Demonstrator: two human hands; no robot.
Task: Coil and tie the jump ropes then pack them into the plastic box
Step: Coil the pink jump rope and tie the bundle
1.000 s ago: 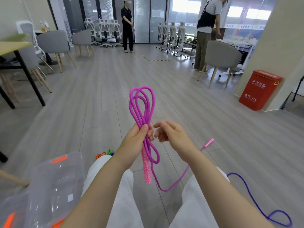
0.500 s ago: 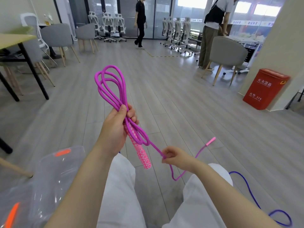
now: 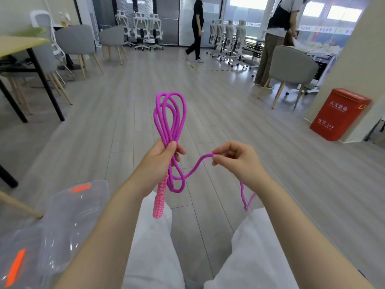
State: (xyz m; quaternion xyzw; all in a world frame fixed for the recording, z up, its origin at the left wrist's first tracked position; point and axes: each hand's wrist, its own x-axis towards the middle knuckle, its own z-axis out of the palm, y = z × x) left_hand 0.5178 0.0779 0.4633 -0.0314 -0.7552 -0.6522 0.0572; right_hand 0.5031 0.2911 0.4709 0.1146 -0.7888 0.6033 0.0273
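My left hand (image 3: 161, 161) grips a bundle of loops of the magenta jump rope (image 3: 169, 119) at mid-frame, the loops standing upright above the fist. A pink patterned handle (image 3: 160, 198) hangs below that fist. My right hand (image 3: 236, 160) pinches the free strand of the same rope to the right, at about the same height. From there the rope drops past my right wrist toward my knee. A clear plastic box (image 3: 62, 222) with orange clips lies at the lower left beside my left leg.
I sit over a grey wood floor. A red fire-equipment box (image 3: 338, 114) stands at the right by a pillar. Grey chairs (image 3: 291, 67) and a black-legged table (image 3: 25, 51) flank the room. Two people stand or walk at the back.
My left hand has swung the loop bundle from the left back to the middle and upright. My right hand has risen with the free strand, from near my knee up level with the left hand.
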